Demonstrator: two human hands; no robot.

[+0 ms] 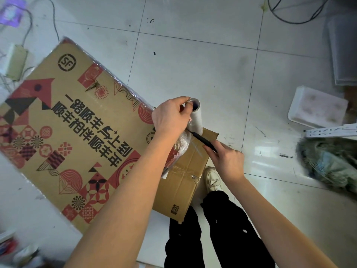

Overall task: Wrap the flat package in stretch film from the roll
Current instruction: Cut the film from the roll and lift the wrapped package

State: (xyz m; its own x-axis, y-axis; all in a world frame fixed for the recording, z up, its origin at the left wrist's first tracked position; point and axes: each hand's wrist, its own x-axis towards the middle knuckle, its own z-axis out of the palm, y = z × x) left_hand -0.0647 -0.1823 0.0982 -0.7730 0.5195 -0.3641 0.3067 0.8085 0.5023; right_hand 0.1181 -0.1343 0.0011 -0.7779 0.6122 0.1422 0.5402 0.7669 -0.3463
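Bright, even daylight; glare patches on the floor tiles (266,161); wide-angle bending and blur toward the edges.

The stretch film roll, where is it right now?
In the head view, the stretch film roll stands upright just right of centre, gripped at its top by the left hand, by the printed flat package's right edge.

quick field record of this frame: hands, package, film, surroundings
left hand: grips top of stretch film roll, roll upright
right hand: holds black cutter, tip at the film beside the roll
flat package: printed cardboard, film over its far edge, tilted
plain carton: under package's near corner
floor: white tiles; white foam tray to the right
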